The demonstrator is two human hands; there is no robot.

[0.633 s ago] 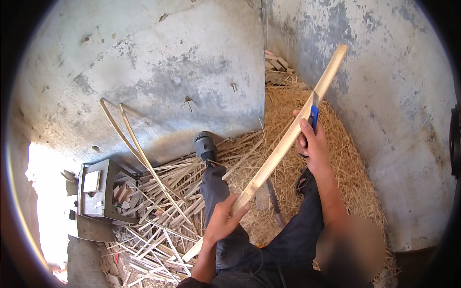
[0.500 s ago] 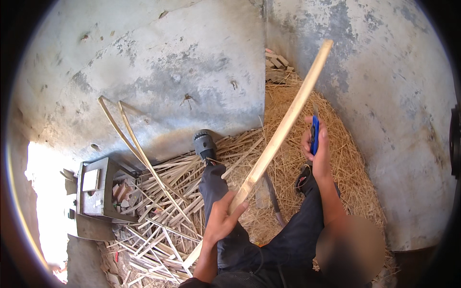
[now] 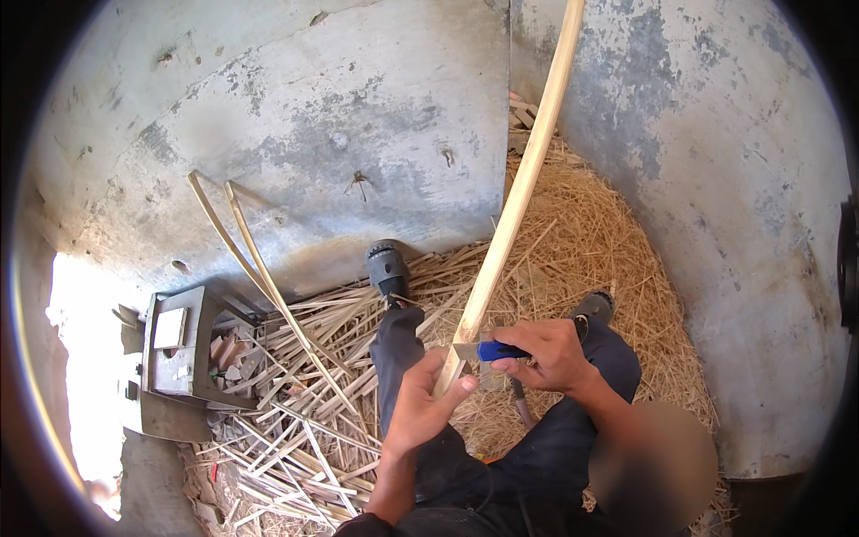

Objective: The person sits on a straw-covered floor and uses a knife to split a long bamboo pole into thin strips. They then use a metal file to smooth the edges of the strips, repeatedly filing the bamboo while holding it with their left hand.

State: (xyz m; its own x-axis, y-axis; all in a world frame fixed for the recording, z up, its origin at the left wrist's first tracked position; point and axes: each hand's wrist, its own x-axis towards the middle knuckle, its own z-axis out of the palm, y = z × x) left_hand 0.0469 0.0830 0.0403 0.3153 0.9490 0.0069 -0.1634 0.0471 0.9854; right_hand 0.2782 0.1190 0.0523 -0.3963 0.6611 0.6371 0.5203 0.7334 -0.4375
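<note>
Left hand [image 3: 420, 407] closed round lower end of pale cane strip [image 3: 519, 188]; right hand [image 3: 550, 353] gripping blue-handled knife [image 3: 488, 351]. Knife now brought down from mid-strip to base beside left hand, strip raised steeper. Fresh paring stroke judged starting.

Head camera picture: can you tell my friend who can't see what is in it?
A seated person's left hand holds a long pale wooden stick while the right hand presses a blue-handled knife against it. Wood strips and shavings cover the floor by grey concrete walls, with a small metal box to the left.
</note>
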